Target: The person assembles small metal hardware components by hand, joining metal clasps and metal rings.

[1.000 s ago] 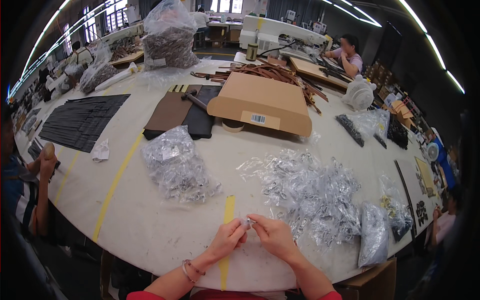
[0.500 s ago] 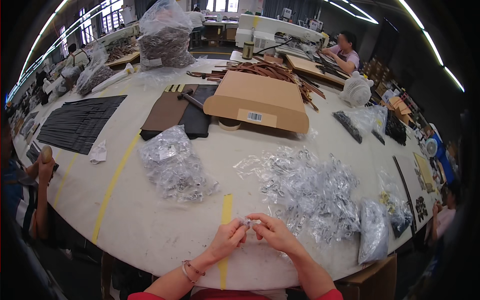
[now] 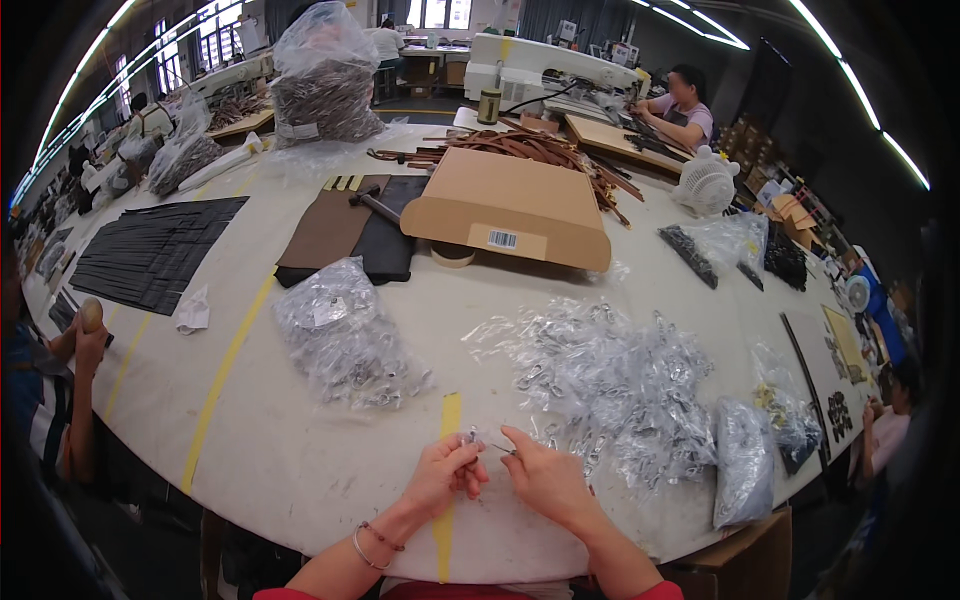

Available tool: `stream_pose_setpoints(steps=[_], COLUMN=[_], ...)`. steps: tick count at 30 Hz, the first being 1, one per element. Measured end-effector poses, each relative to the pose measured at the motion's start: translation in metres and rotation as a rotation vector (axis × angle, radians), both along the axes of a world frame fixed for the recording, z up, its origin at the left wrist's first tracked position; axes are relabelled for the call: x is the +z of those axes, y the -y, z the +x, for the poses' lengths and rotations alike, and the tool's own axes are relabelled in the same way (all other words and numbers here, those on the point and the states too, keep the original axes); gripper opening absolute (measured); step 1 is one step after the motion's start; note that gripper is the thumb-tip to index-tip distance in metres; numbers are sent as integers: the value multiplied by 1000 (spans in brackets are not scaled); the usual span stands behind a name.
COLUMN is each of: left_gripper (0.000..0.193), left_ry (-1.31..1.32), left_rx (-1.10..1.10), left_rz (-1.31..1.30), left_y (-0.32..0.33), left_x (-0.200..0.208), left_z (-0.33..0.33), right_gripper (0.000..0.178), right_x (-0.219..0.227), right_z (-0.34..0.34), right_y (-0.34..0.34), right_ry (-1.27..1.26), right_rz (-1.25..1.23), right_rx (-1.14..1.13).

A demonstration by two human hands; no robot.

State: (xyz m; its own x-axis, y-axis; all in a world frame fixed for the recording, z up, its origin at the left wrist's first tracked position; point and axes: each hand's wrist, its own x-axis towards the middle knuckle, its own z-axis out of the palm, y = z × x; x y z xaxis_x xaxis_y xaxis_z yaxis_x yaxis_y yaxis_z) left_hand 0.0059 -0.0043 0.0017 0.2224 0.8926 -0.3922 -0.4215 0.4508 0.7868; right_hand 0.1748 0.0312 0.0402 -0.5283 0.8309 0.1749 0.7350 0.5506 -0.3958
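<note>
My left hand (image 3: 445, 478), a bracelet and a bangle on its wrist, pinches a small clear plastic bag (image 3: 471, 437) between thumb and fingers. Just to its right, my right hand (image 3: 548, 480) grips a thin metal piece (image 3: 503, 449) whose exact kind is too small to make out. Both hands are above the table's near edge, a short gap between them. Beyond my right hand spreads a heap of small clear bags (image 3: 625, 385) with metal hook-like fittings inside. A larger bag of similar packets (image 3: 345, 335) lies further left.
A cardboard box (image 3: 510, 205) sits mid-table on a tape roll (image 3: 453, 255), beside a hammer (image 3: 375, 204) and dark sheets (image 3: 330, 235). Black strips (image 3: 155, 250) lie left. A full plastic bag (image 3: 745, 465) is at the near right edge. Co-workers sit at left, right and far side.
My hands have drawn apart, the right one moving right. A thin metal piece now shows at the right fingers, while the little bag stays in the left. The view has shifted slightly.
</note>
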Motion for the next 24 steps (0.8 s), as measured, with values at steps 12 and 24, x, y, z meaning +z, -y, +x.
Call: stream_pose_setpoints(steps=[12, 24], left_gripper=[36, 28], left_ry=[288, 150], left_rx=[195, 122], left_rz=[35, -43], left_y=[-3, 0], left_x=[-6, -5], left_z=[-16, 3], right_gripper=[13, 13], right_x=[-34, -20], right_z=[5, -14], right_y=[-67, 11], right_ry=[326, -196], right_rz=[252, 258], right_rx=[-38, 334])
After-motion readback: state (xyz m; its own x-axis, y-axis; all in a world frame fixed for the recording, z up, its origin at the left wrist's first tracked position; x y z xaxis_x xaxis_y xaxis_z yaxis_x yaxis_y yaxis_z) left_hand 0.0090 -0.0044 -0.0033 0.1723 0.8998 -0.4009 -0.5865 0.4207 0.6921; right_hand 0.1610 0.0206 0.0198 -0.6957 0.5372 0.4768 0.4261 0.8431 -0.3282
